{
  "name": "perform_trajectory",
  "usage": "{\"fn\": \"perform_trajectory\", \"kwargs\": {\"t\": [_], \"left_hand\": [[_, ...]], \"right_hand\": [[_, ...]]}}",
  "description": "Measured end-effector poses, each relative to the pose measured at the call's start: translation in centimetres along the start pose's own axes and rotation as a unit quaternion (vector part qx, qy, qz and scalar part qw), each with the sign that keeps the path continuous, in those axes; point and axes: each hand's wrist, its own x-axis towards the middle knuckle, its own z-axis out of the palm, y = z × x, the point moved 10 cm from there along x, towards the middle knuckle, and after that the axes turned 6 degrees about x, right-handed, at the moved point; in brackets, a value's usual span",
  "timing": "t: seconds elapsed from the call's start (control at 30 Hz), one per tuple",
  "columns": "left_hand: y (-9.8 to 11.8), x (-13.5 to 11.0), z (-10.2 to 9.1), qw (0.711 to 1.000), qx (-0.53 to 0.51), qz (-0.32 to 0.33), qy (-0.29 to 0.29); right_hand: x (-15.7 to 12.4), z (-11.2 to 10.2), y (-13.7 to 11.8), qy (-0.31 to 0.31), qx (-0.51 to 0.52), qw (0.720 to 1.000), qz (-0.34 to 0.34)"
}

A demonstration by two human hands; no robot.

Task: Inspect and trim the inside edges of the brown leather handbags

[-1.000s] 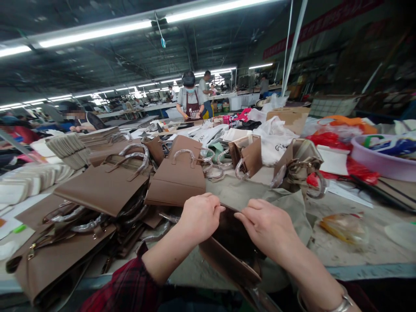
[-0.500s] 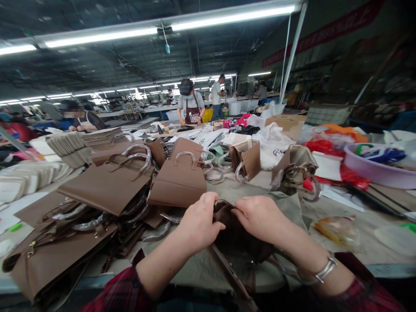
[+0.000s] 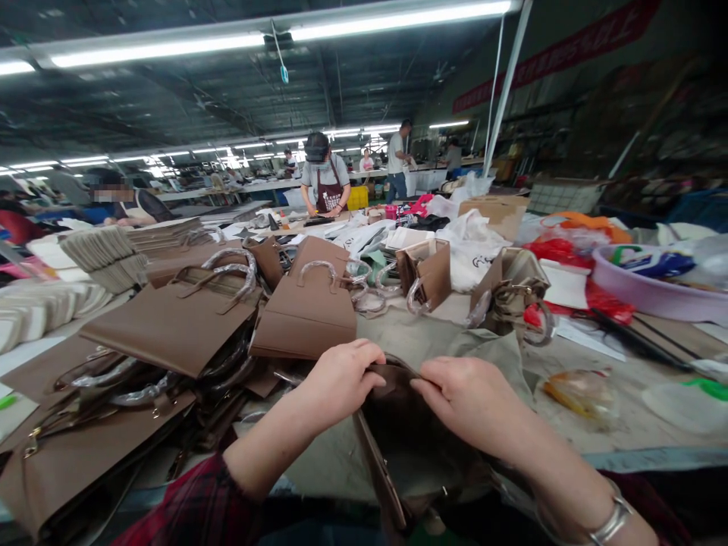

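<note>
A brown handbag stands before me at the table's near edge, its dark inside facing up toward me. My left hand pinches the left part of its far rim between thumb and fingers. On the right part of that rim my right hand is closed in the same way, a silver bracelet on its wrist. The stretch of rim between the two hands shows as a thin curved edge. Under and behind the bag lies a grey-green cloth. The bag's lower part is partly hidden in shadow.
Brown handbags with plastic-wrapped handles are piled at left. Smaller bags stand behind the cloth. At right are a lilac basin, a plastic bag with something orange-yellow and a clear tub. A co-worker in an apron stands across the table.
The bag's mouth now gapes wider and more of its inside shows. My hands are slightly farther apart on the rim, and the right forearm has shifted down and right.
</note>
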Motion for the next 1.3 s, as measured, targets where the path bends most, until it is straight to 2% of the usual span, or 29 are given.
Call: {"fn": "perform_trajectory", "kwargs": {"t": [0.2,0.43,0.53,0.6,0.73,0.8,0.93,1.0,1.17,1.3], "left_hand": [[-1.0,0.4,0.2,0.998,0.018,-0.048,0.044],[-0.7,0.5,0.3,0.996,0.047,-0.065,0.049],[-0.6,0.3,0.2,0.995,0.022,-0.084,0.045],[-0.8,0.0,0.3,0.994,-0.009,-0.102,0.027],[-1.8,-1.3,1.2,0.990,-0.015,-0.125,-0.058],[-2.2,-1.8,1.4,0.989,-0.011,-0.116,-0.088],[-2.2,-2.1,1.6,0.990,-0.036,-0.083,-0.105],[-2.3,-2.0,1.4,0.991,-0.051,-0.084,-0.085],[-1.5,-1.6,-0.3,0.997,-0.035,-0.069,0.014],[-0.4,-1.4,-0.9,0.999,0.002,-0.029,0.040]], "right_hand": [[0.7,-0.3,0.6,0.002,0.032,0.999,0.006],[2.3,0.2,-0.5,0.002,-0.001,1.000,-0.031],[2.6,0.4,-0.4,0.008,-0.008,0.999,-0.031],[2.7,0.4,0.0,0.015,-0.006,1.000,-0.025],[2.6,-0.1,0.7,0.031,-0.007,0.999,-0.008],[2.3,-0.3,0.8,0.037,-0.005,0.999,-0.003],[1.6,-0.2,0.8,0.049,0.017,0.999,0.009],[1.5,0.1,0.9,0.052,0.023,0.998,0.022],[1.7,0.3,1.0,0.047,0.024,0.998,0.032],[1.7,0.2,0.9,0.048,0.023,0.998,0.029]]}}
